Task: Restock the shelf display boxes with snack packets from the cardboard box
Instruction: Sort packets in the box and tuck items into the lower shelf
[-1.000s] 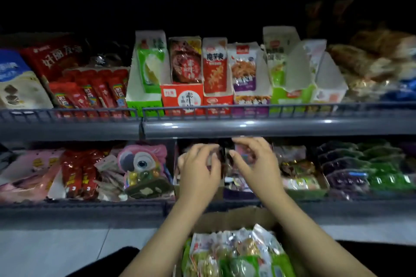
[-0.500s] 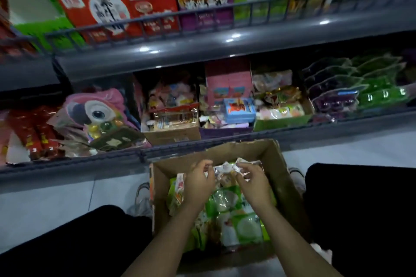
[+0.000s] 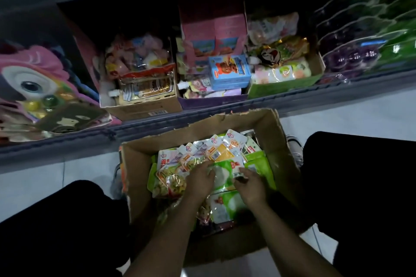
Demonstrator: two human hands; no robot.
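Tilting down from the shelf [image 3: 202, 105], the view now centres on the carton [image 3: 276, 141], and both hands have come off the display boxes and dropped into it; I judge a fresh pick-up is starting, with restocking unfinished. Corrugated brown card, the carton has a ragged, torn rim and sits on the floor between the person's knees. Three open display boxes sit on the shelf just beyond it: brown [image 3: 146, 108], purple [image 3: 213, 98], green [image 3: 281, 85]. Inside the carton lie flat, glossy, crinkly packets [image 3: 216, 153], green, white and orange. Left hand [image 3: 199, 181] presses into the heap, fingers curled; whether it grips one I cannot tell. Right hand [image 3: 248, 183] pinches a packet's edge.
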